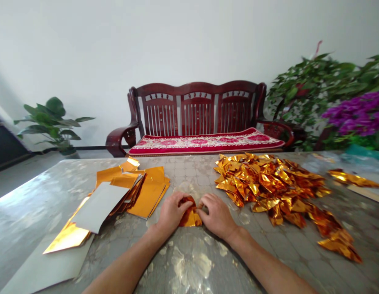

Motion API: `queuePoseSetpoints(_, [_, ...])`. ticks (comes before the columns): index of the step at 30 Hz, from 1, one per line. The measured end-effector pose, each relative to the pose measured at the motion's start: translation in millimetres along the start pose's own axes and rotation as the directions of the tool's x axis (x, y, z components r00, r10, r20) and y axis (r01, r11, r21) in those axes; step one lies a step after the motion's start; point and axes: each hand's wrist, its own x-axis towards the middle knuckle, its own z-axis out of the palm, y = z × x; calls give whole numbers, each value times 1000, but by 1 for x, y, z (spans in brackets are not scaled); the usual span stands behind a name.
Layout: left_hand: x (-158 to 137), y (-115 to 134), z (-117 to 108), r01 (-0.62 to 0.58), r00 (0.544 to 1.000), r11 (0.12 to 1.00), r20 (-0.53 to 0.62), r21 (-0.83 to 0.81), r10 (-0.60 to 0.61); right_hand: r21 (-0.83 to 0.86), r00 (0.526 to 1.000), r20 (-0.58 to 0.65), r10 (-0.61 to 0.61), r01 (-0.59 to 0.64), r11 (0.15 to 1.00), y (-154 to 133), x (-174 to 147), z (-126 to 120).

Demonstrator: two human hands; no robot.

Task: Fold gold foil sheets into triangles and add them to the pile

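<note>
Between my hands, low over the table's middle, is a partly folded sheet of gold foil paper (pixel 191 218). My left hand (pixel 174 208) grips its left side, thumb against the paper and fingers curled over the far edge. On the right side, my right hand (pixel 215 214) pinches the paper between thumb and bent fingers; the fingertips partly hide the fold. A loose stack of flat gold foil sheets (pixel 149 194) lies to the left, with a pale grey-backed sheet (pixel 100 204) on top. To the right is a large heap of folded gold foil pieces (pixel 269 179).
The patterned table (pixel 189 261) stretches across the foreground. A larger grey sheet (pixel 51 261) lies at its left front. Clear plastic (pixel 321 162) and another folded foil piece (pixel 355 178) are at the far right. Behind stands a wooden bench (pixel 197 114), with plants on both sides.
</note>
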Motion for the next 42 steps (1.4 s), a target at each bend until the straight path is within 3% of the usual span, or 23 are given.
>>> queuePoseSetpoints(3, [-2, 1, 1, -5, 995, 988, -96, -157, -10, 107, 996, -81, 28, -19, 994, 1, 1, -2])
queuePoseSetpoints(6, [-5, 6, -2, -131, 981, 955, -172, -267, 87, 118, 980, -199, 4, 20, 993, 3, 1, -5])
queuePoseSetpoints(10, [-8, 13, -5, -304, 938, 917, -248, -258, 241, -52, 948, -298, -114, 103, 993, 9, -4, -15])
queuePoseSetpoints(13, [-7, 13, -4, -276, 936, 949, -269, -154, 229, -216, 954, -242, -178, 126, 968, 13, -8, -23])
queuePoseSetpoints(17, [-8, 10, -7, -168, 968, 975, -161, 147, 191, -351, 975, -141, -171, 112, 930, 11, -8, -27])
queuePoseSetpoints(20, [-10, 11, -12, -226, 961, 890, -59, 396, 270, -429, 970, -58, -236, 189, 883, 9, -4, -24])
queuePoseSetpoints(22, [-11, 11, -14, -297, 947, 833, 33, 466, 320, -462, 958, -9, -287, 251, 851, 8, -2, -21])
queuePoseSetpoints(26, [-10, 10, -12, -365, 930, 794, 149, 487, 336, -473, 945, 45, -325, 307, 826, 9, -1, -17])
queuePoseSetpoints(34, [-11, 11, -10, -395, 918, 707, 227, 587, 324, -408, 955, 106, -276, 295, 864, 12, -1, -15])
queuePoseSetpoints(39, [-12, 10, -11, -425, 905, 712, 251, 559, 344, -409, 942, 132, -309, 336, 848, 17, -1, -12])
queuePoseSetpoints(42, [-12, 8, -11, -413, 909, 757, 280, 507, 308, -360, 943, 133, -304, 332, 872, 22, -3, -9])
